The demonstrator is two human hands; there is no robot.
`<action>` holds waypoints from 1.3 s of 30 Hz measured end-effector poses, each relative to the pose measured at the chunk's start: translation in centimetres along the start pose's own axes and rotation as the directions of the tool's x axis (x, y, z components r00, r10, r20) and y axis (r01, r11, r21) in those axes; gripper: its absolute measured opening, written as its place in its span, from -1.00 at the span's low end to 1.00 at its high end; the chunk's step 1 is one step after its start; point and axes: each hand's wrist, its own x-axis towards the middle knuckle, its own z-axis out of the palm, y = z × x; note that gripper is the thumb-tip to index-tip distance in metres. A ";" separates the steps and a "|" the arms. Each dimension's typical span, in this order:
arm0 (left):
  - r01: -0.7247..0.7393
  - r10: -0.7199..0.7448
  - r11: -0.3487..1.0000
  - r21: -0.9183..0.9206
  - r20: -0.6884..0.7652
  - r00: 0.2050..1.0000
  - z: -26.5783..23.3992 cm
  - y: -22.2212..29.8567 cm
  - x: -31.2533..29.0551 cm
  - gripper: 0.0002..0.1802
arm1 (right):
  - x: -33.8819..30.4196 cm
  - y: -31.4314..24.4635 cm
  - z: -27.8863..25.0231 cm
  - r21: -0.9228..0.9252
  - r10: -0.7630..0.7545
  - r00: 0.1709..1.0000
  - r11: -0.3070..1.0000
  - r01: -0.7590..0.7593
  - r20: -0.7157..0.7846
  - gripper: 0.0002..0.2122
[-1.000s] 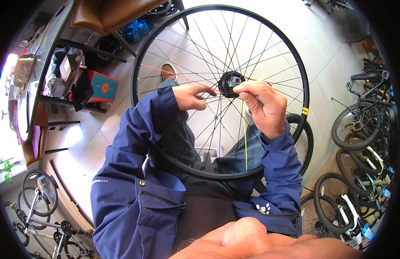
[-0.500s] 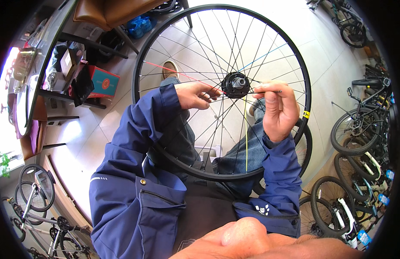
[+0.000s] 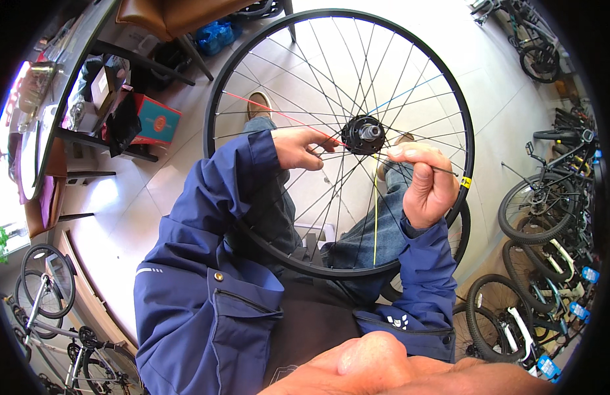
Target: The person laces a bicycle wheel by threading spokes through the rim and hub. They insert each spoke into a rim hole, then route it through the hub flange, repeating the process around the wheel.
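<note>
A black-rimmed bicycle wheel (image 3: pixel 468 131) lies across my lap with its black hub (image 3: pixel 363 135) facing up. Most spokes are black; one red spoke (image 3: pixel 282 116), one blue spoke (image 3: pixel 404 97) and one yellow spoke (image 3: pixel 375 217) stand out. Just left of the hub, my left hand (image 3: pixel 298 147) has its index finger stretched toward the hub flange among the spokes, with the thumb apart. On the hub's right, my right hand (image 3: pixel 427 178) is closed, pinching a thin black spoke (image 3: pixel 444 171) that slants toward the rim. The fingers hide part of that spoke.
Another tyre (image 3: pixel 460 230) shows beneath the wheel at the right. Several bicycles (image 3: pixel 539 204) stand along the right side, and more bicycles (image 3: pixel 51 289) at lower left. A brown chair (image 3: pixel 170 20), a desk (image 3: pixel 87 39) and a red-and-teal box (image 3: pixel 157 120) are at upper left.
My right hand has moved slightly down and right, and the spoke in it now tilts down toward the rim. The left thumb has come away from the index fingertip. The hub has shifted slightly right.
</note>
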 end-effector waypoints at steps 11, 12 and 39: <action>0.050 -0.051 0.999 0.021 0.049 0.998 0.3 0.7 0.0 -0.55 | 5.3 -1.0 -0.1 0.051 0.305 0.948 0.949 -0.311 0.089 -0.77; 0.036 -0.038 0.998 0.043 0.044 0.998 0.4 0.8 0.0 -0.55 | 5.8 -0.7 0.4 0.067 0.278 0.957 0.956 -0.284 0.085 -0.77; -0.013 0.102 0.936 0.352 -0.235 0.967 3.0 2.4 -2.2 -0.66 | 6.6 -1.8 2.8 -0.067 0.248 0.938 0.969 -0.239 0.240 -0.85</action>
